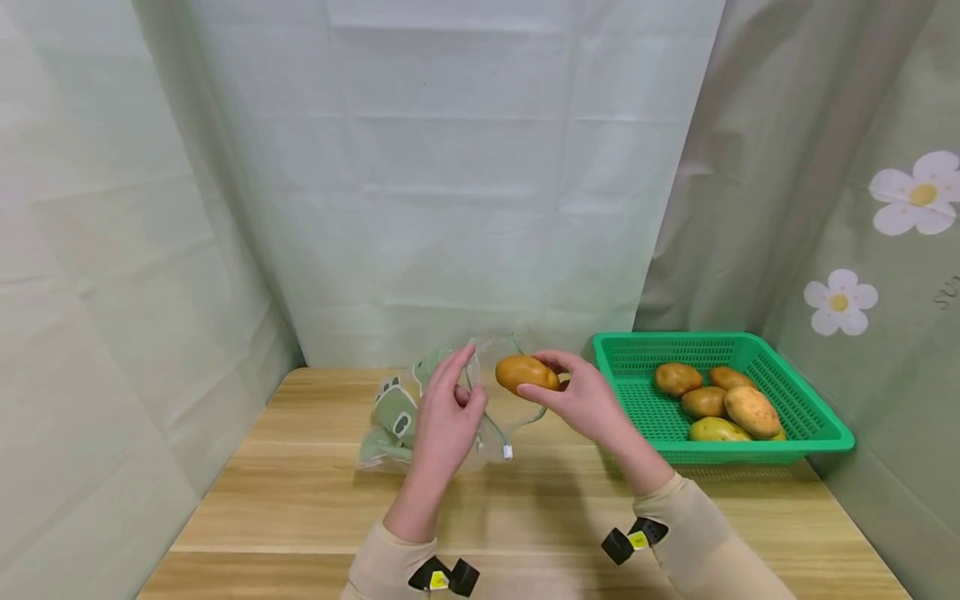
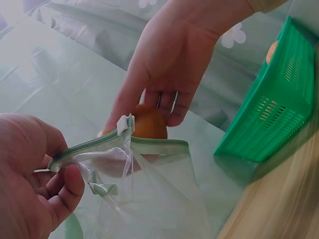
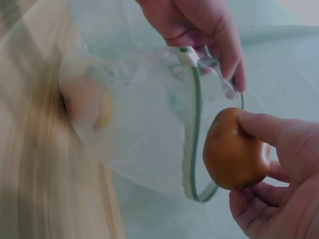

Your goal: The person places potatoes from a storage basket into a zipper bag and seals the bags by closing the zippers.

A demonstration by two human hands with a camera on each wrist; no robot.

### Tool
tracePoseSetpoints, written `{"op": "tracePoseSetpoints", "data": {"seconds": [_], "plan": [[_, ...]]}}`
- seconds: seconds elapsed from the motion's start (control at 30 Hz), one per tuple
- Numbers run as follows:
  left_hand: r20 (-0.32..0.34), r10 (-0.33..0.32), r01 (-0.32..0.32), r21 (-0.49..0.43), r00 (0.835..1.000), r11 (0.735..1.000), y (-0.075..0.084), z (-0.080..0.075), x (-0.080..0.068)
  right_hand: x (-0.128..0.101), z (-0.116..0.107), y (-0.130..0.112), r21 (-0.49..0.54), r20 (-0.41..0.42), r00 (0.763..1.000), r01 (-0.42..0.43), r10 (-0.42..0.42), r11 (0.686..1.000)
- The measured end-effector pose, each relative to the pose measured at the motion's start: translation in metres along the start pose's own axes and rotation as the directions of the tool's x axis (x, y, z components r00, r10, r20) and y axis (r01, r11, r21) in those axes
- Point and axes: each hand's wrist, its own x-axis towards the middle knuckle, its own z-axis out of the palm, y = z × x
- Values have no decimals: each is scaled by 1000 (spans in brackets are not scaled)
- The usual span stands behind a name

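My left hand (image 1: 448, 412) grips the rim of a clear zip bag (image 3: 144, 129) with a green zip edge and a green cartoon print. The bag's mouth stands open, and a white slider (image 2: 123, 125) sits on the zip. A smooth brown potato (image 1: 521, 372) is between the thumb and fingers of my right hand (image 1: 588, 402), right at the bag's mouth. Through the cloudy plastic in the right wrist view, a blurred orange-brown shape (image 3: 82, 102) shows at the bag's bottom. Part of the bag is hidden behind my left hand in the head view.
A green plastic basket (image 1: 750, 454) stands at the right of the wooden table (image 1: 300, 517), with several potatoes (image 1: 752, 412) at its right side. Pale curtains (image 1: 450, 208) enclose the table at the back and both sides.
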Motion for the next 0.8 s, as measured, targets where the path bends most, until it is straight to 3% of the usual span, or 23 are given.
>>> {"op": "tracePoseSetpoints", "data": {"seconds": [0.33, 0.67, 0.8], "plan": [[-6, 17, -17, -7, 1000, 1000, 0, -1, 2, 4, 19, -7, -97, 42, 999, 36, -32, 995], [-9, 5, -5, -4, 1000, 1000, 0, -1, 2, 4, 25, -10, -73, 109, 994, 19, -11, 997], [-11, -1, 1, -5, 1000, 1000, 1, -1, 2, 1, 22, -13, -79, 99, 995, 28, -20, 996]]}}
